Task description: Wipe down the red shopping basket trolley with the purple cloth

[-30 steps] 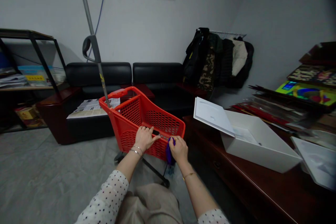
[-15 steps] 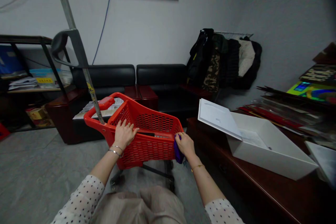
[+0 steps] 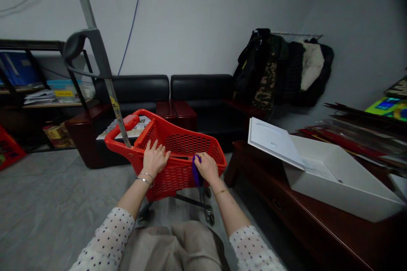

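A red plastic shopping cart (image 3: 178, 175) on a dark metal frame with casters stands before me. My left hand (image 3: 154, 160) rests on its near rim toward the handle end, fingers stretched out and apart, holding nothing. My right hand (image 3: 207, 168) is closed on a purple cloth (image 3: 196, 172) at the near rim, toward the front end. Part of the cloth hangs down over the outer basket wall. The cart's red handle (image 3: 126, 123) is at the left, and a grey metal pole (image 3: 115, 101) with a black grip rises beside it.
Black sofas (image 3: 203, 89) stand along the wall behind the cart. To the right, a dark wooden table (image 3: 313, 224) bears an open white box (image 3: 337, 190) and stacked folders (image 3: 346, 135). Coats (image 3: 282, 72) hang in the corner. A shelf (image 3: 51, 103) stands at left.
My right hand has moved left along the near rim with the purple cloth, away from the cart's front corner. My left hand stays on the rim. The view has turned slightly left.
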A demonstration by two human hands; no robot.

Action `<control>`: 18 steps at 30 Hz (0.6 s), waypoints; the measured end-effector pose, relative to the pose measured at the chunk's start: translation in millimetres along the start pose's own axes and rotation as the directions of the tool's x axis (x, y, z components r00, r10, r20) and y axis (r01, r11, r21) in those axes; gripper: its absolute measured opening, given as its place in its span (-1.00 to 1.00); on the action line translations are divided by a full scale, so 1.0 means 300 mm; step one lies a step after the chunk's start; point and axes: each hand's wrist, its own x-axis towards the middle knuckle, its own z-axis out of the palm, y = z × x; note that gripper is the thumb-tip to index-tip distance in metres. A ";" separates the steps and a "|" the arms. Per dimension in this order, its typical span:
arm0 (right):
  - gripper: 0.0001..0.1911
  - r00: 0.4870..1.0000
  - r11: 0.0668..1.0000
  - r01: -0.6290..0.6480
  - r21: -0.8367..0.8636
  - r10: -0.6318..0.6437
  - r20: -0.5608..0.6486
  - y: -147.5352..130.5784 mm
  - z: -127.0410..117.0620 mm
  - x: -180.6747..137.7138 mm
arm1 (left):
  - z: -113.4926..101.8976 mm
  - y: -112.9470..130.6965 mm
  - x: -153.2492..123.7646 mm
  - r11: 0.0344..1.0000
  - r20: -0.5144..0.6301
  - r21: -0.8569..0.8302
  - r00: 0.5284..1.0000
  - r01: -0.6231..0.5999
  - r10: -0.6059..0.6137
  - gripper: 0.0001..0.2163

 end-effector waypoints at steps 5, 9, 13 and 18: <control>-0.67 0.947 0.938 -0.317 -0.141 0.305 -0.101 0.006 0.000 -0.001 | 0.014 0.014 0.009 0.998 -0.011 -0.023 0.999 0.052 -0.052 -0.54; -0.57 0.980 0.988 -0.139 -0.069 0.127 -0.156 -0.200 0.095 0.017 | 0.001 0.022 0.008 0.998 0.003 -0.018 0.998 0.067 -0.067 -0.53; -0.63 0.978 0.998 0.057 0.009 -0.054 -0.200 -0.204 0.118 0.007 | -0.012 0.021 -0.002 0.998 -0.021 0.011 0.998 0.055 -0.054 -0.50; -0.64 0.970 0.998 -0.055 -0.008 0.052 -0.238 0.124 0.049 -0.024 | -0.004 0.025 -0.002 0.996 -0.020 0.042 0.997 0.076 -0.075 -0.50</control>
